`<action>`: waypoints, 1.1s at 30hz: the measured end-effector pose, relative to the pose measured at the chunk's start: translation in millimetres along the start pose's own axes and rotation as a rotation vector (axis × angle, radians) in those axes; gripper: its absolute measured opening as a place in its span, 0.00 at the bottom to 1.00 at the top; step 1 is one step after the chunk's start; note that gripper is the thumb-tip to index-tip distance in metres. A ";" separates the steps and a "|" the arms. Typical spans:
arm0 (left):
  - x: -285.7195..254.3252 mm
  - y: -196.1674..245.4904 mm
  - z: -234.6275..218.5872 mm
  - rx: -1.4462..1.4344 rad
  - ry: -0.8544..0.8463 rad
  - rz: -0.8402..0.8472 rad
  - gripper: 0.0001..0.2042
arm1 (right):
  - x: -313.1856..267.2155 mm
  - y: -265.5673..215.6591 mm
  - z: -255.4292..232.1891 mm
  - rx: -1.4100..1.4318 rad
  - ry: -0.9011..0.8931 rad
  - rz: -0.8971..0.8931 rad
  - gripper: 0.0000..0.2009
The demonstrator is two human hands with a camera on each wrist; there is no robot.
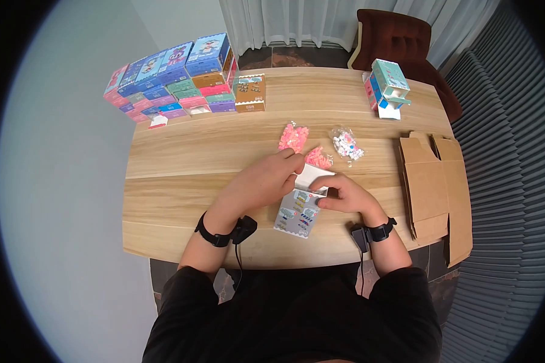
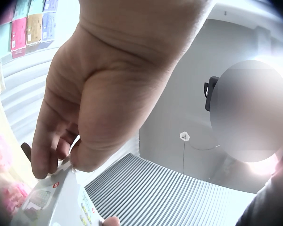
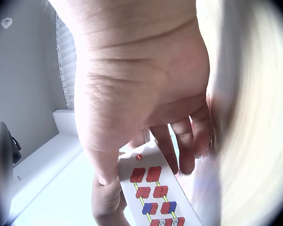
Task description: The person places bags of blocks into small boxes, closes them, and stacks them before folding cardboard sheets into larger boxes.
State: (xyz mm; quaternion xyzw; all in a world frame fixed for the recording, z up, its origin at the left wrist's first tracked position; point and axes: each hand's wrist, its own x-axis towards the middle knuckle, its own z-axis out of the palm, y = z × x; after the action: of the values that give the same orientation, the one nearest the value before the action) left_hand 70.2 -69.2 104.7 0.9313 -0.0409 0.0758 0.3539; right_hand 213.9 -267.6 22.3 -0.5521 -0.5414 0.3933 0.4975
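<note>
A small grey cardboard box printed with little assembly pictures stands before me, its white flap lifted at the far end. My left hand pinches the box's upper edge by the flap; in the left wrist view its thumb and fingers close on that rim. My right hand grips the opposite side near the opening. Seen from the right wrist, the thumb and fingers straddle the box's narrow side, which shows red and blue blocks. The box's inside is mostly hidden by the hands.
Beyond the box lie two clear bags of pink pieces and a bag of white and blue pieces. Colourful boxes are stacked at the back left. More boxes stand back right. Flattened cardboard covers the right edge.
</note>
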 end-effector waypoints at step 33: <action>-0.4 -5.6 -1.8 0.029 0.094 -0.014 0.05 | -3.3 7.4 4.3 -0.077 0.042 0.123 0.13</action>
State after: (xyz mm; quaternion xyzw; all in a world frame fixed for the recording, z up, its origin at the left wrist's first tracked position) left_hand 70.4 -63.8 102.3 0.9320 -0.0166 0.1176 0.3424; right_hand 210.8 -269.7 13.9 -0.6111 -0.5108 0.3903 0.4618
